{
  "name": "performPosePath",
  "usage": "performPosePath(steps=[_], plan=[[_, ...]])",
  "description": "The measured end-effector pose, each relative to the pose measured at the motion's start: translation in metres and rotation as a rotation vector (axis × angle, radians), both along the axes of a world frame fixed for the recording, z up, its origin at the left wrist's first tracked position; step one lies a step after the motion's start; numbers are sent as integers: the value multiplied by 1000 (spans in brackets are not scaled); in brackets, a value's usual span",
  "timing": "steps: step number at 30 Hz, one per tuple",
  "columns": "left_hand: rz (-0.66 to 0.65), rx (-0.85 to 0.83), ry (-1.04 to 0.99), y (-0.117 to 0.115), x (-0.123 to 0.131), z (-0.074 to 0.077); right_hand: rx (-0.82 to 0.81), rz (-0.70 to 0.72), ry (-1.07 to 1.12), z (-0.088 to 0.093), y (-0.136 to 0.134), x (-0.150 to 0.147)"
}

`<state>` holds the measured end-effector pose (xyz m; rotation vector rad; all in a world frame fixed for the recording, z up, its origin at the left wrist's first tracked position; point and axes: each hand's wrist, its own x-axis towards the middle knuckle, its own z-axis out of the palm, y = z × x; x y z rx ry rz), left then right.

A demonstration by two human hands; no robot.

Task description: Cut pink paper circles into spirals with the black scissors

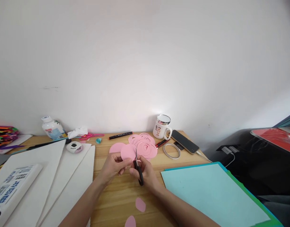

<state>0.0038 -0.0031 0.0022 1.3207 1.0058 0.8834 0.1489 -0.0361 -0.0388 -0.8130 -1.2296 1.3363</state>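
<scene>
My left hand (113, 166) pinches a pink paper circle (127, 152) over the wooden table (116, 195). My right hand (146, 172) grips black-handled scissors (138, 167), whose blades point up into the circle's edge. Just behind lies a pile of pink paper spirals (145, 145) and another pink circle (115, 147). Two small pink petal cut-outs (140, 205) lie near the table's front edge.
White sheets (52, 183) and a printed package (12, 186) lie at left, light blue paper (211, 192) at right. Along the wall: a bottle (52, 128), black marker (120, 135), white mug (162, 126), phone (184, 142), tape ring (171, 150), pipe cleaners (4, 134).
</scene>
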Motion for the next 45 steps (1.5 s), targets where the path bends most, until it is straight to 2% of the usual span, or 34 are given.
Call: performPosePath(steps=[7, 15, 22, 28, 36, 45], plan=[[-1, 7, 9, 0, 0, 4, -7, -4, -27, -3, 1, 0], [3, 11, -13, 2, -2, 0, -40, 4, -12, -9, 1, 0], [47, 9, -40, 1, -1, 4, -86, 12, -10, -11, 1, -1], [64, -25, -55, 1, 0, 1, -113, 18, -22, -14, -1, -6], [34, 3, 0, 0, 0, -1, -22, -5, -7, -2, -1, -1], [23, 24, -2, 1, -2, 2, -61, -3, -30, -1, -1, 0]])
